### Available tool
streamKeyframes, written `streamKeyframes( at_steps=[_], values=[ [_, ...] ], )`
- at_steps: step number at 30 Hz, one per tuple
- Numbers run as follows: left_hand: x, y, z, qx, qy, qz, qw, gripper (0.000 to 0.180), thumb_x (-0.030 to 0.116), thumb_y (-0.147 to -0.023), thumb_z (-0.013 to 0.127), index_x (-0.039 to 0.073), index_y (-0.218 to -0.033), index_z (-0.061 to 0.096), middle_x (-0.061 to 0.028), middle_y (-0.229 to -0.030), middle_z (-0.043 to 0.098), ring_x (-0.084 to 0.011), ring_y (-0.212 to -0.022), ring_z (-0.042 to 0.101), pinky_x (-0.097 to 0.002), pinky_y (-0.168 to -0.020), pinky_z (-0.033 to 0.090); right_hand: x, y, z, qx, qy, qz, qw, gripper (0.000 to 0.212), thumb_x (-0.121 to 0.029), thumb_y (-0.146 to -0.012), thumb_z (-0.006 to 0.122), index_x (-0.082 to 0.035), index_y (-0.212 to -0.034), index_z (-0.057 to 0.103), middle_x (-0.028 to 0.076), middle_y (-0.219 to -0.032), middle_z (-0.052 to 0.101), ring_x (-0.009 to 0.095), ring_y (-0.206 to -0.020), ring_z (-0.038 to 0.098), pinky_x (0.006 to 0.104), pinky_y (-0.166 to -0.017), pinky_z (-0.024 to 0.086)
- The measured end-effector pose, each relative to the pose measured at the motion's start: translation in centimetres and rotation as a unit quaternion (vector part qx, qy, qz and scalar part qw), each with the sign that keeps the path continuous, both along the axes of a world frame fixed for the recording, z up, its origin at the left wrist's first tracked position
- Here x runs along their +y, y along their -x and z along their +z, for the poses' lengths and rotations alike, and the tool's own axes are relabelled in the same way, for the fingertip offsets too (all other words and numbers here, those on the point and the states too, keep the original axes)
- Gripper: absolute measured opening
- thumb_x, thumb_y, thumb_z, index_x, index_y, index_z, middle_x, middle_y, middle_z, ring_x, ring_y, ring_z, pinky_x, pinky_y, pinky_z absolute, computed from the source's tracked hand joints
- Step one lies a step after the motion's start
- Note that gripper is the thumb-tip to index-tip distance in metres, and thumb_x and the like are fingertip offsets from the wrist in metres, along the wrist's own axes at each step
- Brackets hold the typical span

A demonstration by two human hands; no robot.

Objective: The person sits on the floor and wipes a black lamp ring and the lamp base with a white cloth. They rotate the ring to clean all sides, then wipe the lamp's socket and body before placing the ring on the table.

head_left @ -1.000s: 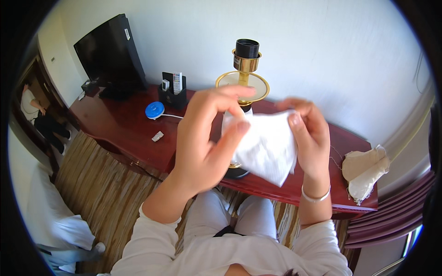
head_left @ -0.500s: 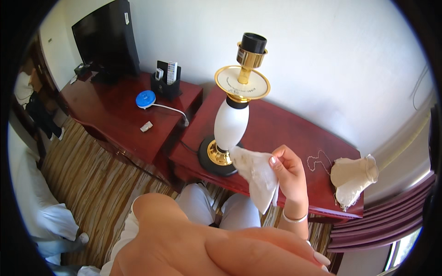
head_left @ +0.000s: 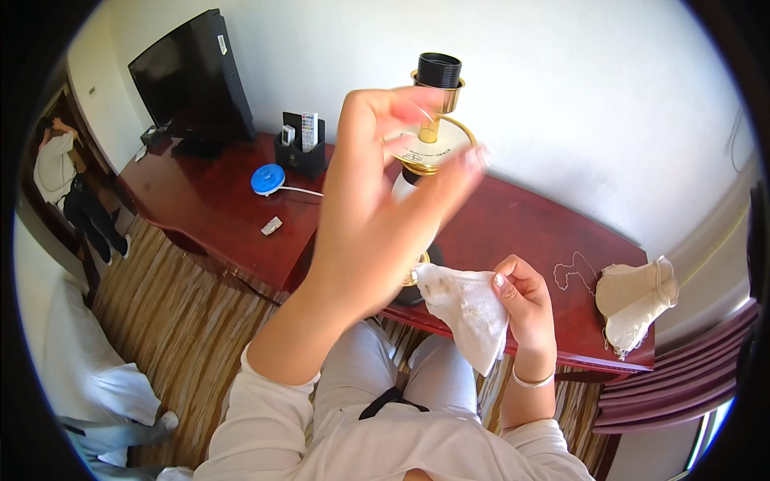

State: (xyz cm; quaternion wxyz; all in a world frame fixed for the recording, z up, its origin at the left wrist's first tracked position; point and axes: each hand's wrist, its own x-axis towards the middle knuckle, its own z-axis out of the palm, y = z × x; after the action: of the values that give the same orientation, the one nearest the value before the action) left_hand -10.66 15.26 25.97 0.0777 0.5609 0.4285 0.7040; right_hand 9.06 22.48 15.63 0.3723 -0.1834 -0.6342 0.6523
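A table lamp [head_left: 431,130] without its shade stands on the dark red table, showing a black socket, a gold neck and a round white plate with a gold rim. In front of it my left hand [head_left: 361,212] is raised, thumb and fingers apart and slightly smeared by motion, nothing visible in them. That hand hides most of the lamp's white body and part of its base. My right hand [head_left: 525,309] pinches a white cloth [head_left: 468,314] with brownish stains. The cloth hangs down beside the lamp's base, at the table's front edge.
A cream lampshade [head_left: 635,298] lies on the table's right end, a thin string [head_left: 573,271] beside it. On the left desk [head_left: 192,216] are a television [head_left: 192,84], a black holder with remotes [head_left: 300,148], a blue-topped round device [head_left: 267,179] and a small white packet [head_left: 272,226]. Someone [head_left: 72,180] stands far left.
My left hand has risen from close below the camera up in front of the lamp. My right hand still holds the cloth. The view has shifted, and the person at far left shows more fully.
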Motion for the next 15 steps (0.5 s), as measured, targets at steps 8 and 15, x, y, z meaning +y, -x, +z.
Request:
streamKeyframes(
  at_steps=[8,15],
  values=[
    [7.8,1.6,0.3,0.038,0.128,0.170,0.976,0.054,0.025,-0.076,0.074,-0.007,-0.107,0.044,-0.0157,-0.099,0.061,-0.0189,-0.089,0.062,-0.0276,-0.078,0.049,-0.5,0.0,-0.2,-0.006,0.013,0.015,1.000,0.013,-0.013,-0.093,0.053,-0.004,-0.084,0.051,-0.002,-0.071,0.057,0.001,-0.062,0.044,0.0175,-0.055,0.035],
    [9.5,4.8,0.0,-0.009,0.085,0.011,0.996,0.045,0.014,-0.079,0.070,-0.007,-0.111,0.046,-0.0135,-0.092,0.063,-0.0166,-0.085,0.063,-0.0280,-0.077,0.050,-0.1,-0.3,0.1,-0.022,0.012,0.015,1.000,0.013,-0.012,-0.093,0.053,-0.004,-0.083,0.052,-0.003,-0.072,0.056,0.001,-0.064,0.043,0.0177,-0.056,0.036]
  ],
)
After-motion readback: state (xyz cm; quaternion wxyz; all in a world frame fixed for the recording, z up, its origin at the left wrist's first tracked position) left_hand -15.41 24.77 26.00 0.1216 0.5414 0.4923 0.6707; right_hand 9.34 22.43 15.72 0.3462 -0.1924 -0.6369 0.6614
